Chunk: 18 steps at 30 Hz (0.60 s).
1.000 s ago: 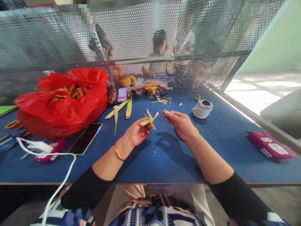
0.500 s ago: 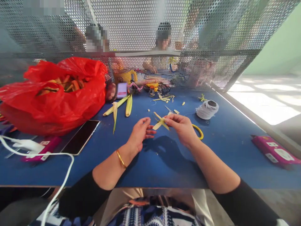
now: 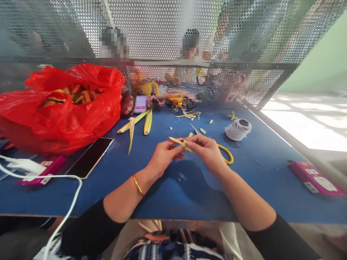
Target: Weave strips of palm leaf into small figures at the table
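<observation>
Between my two hands is a small star-shaped piece of pale yellow-green leaf strips (image 3: 184, 143), held above the blue table. My left hand (image 3: 166, 153), with a gold bangle at the wrist, pinches its left side between thumb and fingers. On the other side, my right hand (image 3: 204, 150) grips it by thumb and forefinger. Scissors with a yellow handle (image 3: 229, 154) lie beside and partly behind my right hand. Pale husk leaves (image 3: 148, 122) and small trimmed scraps (image 3: 189, 115) lie beyond my hands.
A red plastic bag (image 3: 59, 122) of cut pieces bulks at the left, near a phone (image 3: 90, 159) and a white cable (image 3: 77, 191). A wrapped thread spool (image 3: 238, 129) and a magenta power strip (image 3: 316, 177) are at right. A perforated metal screen (image 3: 157, 29) stands behind; people sit beyond.
My left hand has moved in to the right and closed on the leaf piece, which it was apart from before. My right hand still holds it; the view has shifted slightly.
</observation>
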Motion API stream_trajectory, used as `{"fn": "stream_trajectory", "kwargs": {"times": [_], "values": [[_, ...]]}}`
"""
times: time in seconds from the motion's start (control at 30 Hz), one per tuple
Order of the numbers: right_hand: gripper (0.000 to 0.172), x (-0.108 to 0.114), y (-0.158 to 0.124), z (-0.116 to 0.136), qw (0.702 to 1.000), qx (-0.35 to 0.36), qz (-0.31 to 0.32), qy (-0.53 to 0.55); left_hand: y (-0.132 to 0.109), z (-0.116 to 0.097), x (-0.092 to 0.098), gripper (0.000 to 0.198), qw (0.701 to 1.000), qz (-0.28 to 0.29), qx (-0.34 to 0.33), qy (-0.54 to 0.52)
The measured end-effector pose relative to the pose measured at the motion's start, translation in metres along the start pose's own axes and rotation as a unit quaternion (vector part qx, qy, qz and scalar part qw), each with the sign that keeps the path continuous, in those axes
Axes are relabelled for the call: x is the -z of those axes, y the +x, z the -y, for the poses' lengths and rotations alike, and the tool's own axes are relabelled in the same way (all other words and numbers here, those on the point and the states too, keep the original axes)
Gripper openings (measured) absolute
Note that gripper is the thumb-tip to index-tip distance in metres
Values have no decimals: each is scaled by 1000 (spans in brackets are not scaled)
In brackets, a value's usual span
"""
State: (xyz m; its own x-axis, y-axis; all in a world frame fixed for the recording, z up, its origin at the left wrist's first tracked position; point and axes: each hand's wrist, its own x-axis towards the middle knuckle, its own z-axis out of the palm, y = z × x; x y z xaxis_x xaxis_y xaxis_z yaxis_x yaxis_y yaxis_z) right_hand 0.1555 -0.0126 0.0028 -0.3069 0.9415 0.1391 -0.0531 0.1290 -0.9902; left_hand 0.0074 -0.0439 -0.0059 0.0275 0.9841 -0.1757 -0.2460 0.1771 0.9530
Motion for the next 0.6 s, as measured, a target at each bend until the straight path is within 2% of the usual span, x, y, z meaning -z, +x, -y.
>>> {"fn": "stream_trajectory", "kwargs": {"times": [0.1,0.23,0.43,0.6], "values": [[18,0,1,-3,999,31,-40,1,0,-1,0,34,999,-9,31,-36],[10,0,2,-10,991,87,-79,-62,3,2,-1,24,994,-14,59,-89],[7,-3,0,-11,976,128,-103,-140,5,9,-4,25,993,-24,44,-103],[5,-4,1,-11,980,104,-94,-138,5,12,-8,27,994,-42,16,-96]]}}
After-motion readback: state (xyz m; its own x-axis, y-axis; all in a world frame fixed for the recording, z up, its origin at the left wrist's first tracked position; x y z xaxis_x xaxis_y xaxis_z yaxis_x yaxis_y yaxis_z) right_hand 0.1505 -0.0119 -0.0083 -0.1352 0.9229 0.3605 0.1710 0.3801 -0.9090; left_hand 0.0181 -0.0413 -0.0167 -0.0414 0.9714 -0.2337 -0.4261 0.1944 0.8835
